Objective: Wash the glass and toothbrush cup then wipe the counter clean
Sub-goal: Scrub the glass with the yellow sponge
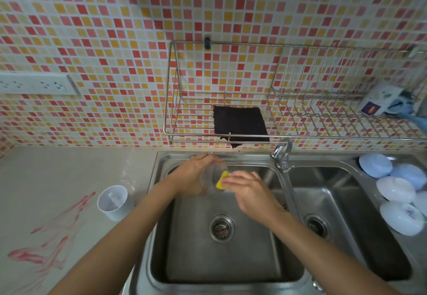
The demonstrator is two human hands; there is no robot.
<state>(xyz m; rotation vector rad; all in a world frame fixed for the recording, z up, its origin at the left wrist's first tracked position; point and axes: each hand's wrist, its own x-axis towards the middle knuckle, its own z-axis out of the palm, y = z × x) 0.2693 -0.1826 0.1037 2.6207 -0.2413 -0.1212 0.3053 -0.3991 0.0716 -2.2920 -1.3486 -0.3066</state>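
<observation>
- A clear glass is being held over the left basin of the steel sink, tipped on its side with its mouth turned toward the right.
- The glass is being gripped by the left hand, whose fingers are being kept curled around its wall.
- A yellow sponge is being pinched by the fingertips of the right hand and is being pressed against the glass at its mouth.
- The white toothbrush cup is being left upright on the grey counter, just beside the sink's left rim and apart from both hands.
- Red smears are being shown on the counter, in front of and to the left of the cup.
- A dark cloth is being carried by the wire rack on the tiled wall, with one edge hanging below the rack above the sink.
- Pale blue bowls are being kept overturned at the right edge of the right basin.
</observation>
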